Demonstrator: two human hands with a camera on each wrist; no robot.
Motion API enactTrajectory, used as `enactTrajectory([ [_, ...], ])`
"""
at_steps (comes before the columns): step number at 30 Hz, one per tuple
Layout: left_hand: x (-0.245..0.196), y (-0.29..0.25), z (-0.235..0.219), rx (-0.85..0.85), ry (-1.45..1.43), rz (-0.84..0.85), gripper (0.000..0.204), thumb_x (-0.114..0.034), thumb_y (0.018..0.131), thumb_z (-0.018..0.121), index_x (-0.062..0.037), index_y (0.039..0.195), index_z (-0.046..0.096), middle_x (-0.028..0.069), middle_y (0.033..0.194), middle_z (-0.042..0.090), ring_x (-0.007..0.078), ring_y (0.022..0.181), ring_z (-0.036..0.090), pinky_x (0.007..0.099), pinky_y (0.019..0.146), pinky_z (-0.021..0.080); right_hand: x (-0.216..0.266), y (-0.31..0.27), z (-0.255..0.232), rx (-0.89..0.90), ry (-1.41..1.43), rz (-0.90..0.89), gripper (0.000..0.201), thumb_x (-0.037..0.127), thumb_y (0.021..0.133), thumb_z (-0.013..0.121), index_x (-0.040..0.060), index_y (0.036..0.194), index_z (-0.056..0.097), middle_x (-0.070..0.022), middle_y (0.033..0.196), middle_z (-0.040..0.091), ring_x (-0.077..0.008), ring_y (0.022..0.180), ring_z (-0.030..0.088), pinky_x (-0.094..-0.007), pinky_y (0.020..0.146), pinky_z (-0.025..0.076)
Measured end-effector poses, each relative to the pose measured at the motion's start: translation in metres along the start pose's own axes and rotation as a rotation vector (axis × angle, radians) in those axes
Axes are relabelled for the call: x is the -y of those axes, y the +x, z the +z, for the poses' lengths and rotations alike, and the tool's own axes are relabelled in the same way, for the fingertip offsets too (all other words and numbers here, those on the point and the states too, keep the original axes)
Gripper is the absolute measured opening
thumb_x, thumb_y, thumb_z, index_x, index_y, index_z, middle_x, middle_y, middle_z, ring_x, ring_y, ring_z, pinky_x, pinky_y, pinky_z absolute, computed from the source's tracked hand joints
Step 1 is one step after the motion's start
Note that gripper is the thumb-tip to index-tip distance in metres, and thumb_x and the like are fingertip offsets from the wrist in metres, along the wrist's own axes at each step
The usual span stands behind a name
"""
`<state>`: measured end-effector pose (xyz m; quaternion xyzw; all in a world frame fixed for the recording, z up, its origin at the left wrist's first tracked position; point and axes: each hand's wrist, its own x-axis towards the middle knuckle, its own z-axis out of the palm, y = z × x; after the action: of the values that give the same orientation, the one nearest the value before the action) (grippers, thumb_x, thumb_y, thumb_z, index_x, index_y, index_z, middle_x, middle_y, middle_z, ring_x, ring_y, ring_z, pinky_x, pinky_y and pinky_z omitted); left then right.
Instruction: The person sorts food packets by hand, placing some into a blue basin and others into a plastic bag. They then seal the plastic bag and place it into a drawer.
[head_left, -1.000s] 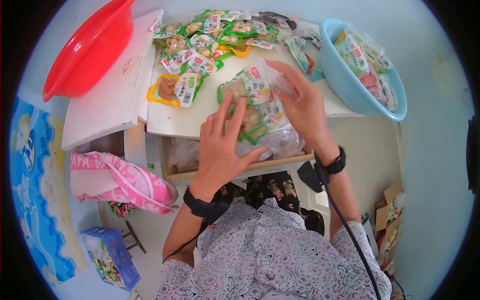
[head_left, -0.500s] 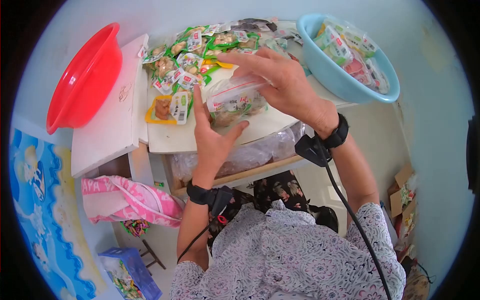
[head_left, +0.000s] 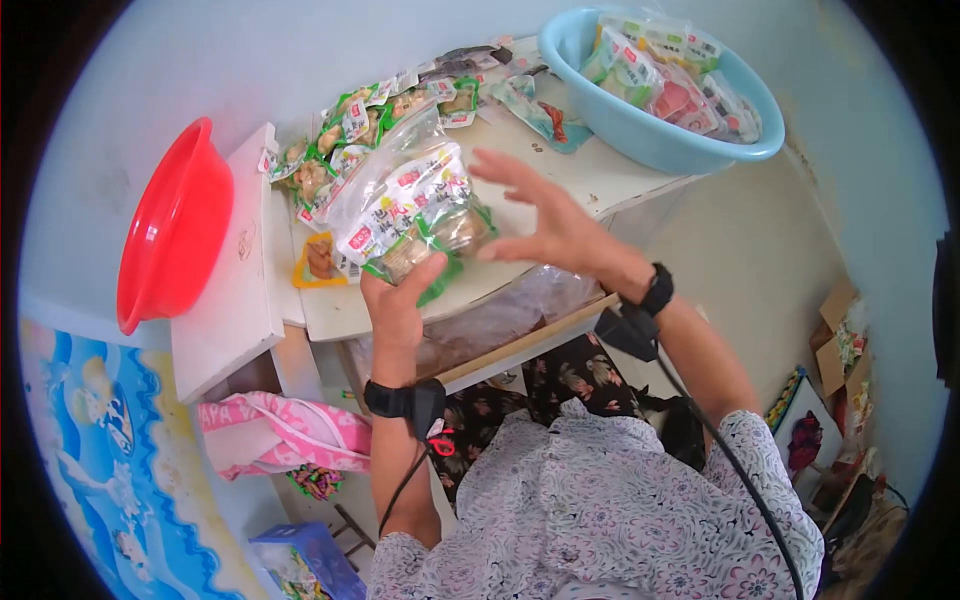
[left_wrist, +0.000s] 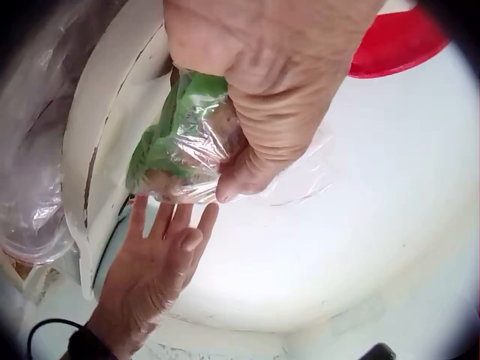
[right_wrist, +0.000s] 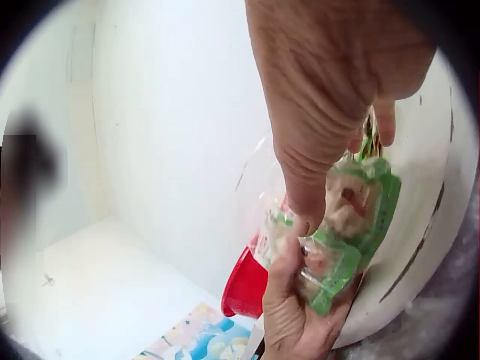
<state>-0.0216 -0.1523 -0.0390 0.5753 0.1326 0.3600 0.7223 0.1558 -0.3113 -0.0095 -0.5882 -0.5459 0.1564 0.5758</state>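
Observation:
A clear zip bag (head_left: 395, 195) holding several green-edged snack packets is tilted over the front of the white table. My left hand (head_left: 395, 310) grips its lower left side, the thumb (left_wrist: 244, 176) lying across the plastic in the left wrist view. To the right of the bag, my right hand (head_left: 560, 225) has its fingers spread, fingertips close to the bag's edge. Packets with pale contents (right_wrist: 349, 206) show through the plastic in the right wrist view. Left of the bag lies a yellow-edged packet (head_left: 318, 258), partly covered by it.
Behind the bag, green-edged packets (head_left: 310, 180) lie piled on the table (head_left: 520, 165). A blue basin (head_left: 650, 135) of packets stands back right. At left leans a red basin (head_left: 180, 230). Below the tabletop, an open drawer (head_left: 500, 315) contains clear plastic bags.
The bag has been raised upright and shifted left, its open end now pointing up and away. My right hand has come off the bag's top; my left hand now grips it.

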Motion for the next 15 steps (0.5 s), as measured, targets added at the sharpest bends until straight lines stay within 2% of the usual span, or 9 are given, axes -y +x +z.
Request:
enactTrajectory([
  [4,-0.01,-0.017,0.014,0.0,-0.121,-0.088,0.069,0.0,0.078,0.081,0.0021,0.142,0.054,0.0102,0.13,0.066,0.021,0.118,0.066,0.036,0.102,0.054,0.002,0.008,0.023,0.02,0.091,-0.041,0.103,0.017,0.079,0.091,0.0097,0.163,0.031,-0.0126,0.16,0.044,-0.0229,0.147,0.043,-0.0442,0.12,0.038],
  [7,-0.001,-0.017,0.003,0.032,-0.173,-0.075,0.07,0.0,0.077,0.081,0.0021,0.141,0.054,0.0109,0.129,0.066,0.0209,0.116,0.066,0.0366,0.099,0.056,0.005,0.008,0.025,-0.026,0.313,0.145,0.101,0.012,0.077,0.091,0.0048,0.16,0.034,-0.0112,0.155,0.047,-0.0198,0.144,0.044,-0.0386,0.118,0.04],
  [10,-0.003,-0.013,0.002,0.067,-0.131,-0.049,0.067,0.001,0.077,0.083,0.0023,0.138,0.057,0.0105,0.126,0.069,0.02,0.112,0.068,0.0356,0.098,0.056,0.009,0.009,0.027,-0.086,0.393,0.051,0.095,0.015,0.075,0.092,-0.001,0.154,0.041,-0.0167,0.147,0.055,-0.0207,0.133,0.054,-0.0365,0.113,0.044],
  [15,-0.009,-0.005,-0.004,0.174,0.14,0.103,0.063,0.003,0.076,0.087,0.0038,0.133,0.06,0.01,0.119,0.072,0.0186,0.105,0.07,0.0333,0.095,0.056,0.005,0.018,0.006,0.164,0.308,0.188,0.083,0.011,0.074,0.091,-0.0031,0.145,0.051,-0.0134,0.138,0.064,-0.0206,0.126,0.059,-0.0358,0.111,0.045],
])
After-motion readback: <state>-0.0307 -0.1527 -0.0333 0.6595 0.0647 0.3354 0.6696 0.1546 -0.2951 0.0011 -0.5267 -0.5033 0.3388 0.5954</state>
